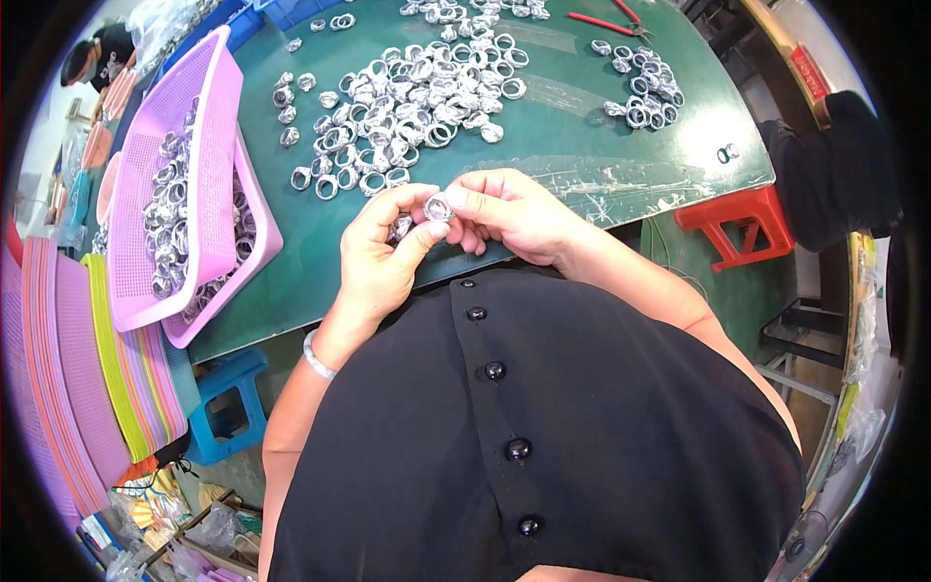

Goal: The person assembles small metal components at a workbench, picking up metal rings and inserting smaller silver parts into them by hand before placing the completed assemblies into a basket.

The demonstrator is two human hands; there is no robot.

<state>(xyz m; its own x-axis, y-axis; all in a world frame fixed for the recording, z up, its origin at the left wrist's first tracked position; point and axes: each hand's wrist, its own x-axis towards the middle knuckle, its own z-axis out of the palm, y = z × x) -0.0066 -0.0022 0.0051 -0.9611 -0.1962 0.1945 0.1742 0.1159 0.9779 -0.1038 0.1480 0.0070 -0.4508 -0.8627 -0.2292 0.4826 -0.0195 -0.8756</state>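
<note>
Just over the near edge of the green table, my left hand (pixel 383 247) and my right hand (pixel 519 213) meet at one silvery ring (pixel 439 208). The thumbs and fingers of both hands pinch it, with its round opening turned up toward me. At least one more silvery ring (pixel 400 229) sits in the curled fingers of my left hand. Beyond my hands spreads a large heap of similar rings (pixel 417 102). A smaller cluster of rings (pixel 652 89) lies farther right, and a pair of rings (pixel 727 153) rests near the right corner.
Two pink mesh baskets (pixel 218 97), one tilted in the other, hold many rings at the left edge of the table (pixel 572 136). Red-handled pliers (pixel 606 23) lie at the back. A red stool (pixel 747 228), a blue stool (pixel 228 407) and stacked baskets (pixel 73 369) stand around. Another person (pixel 102 53) is far left.
</note>
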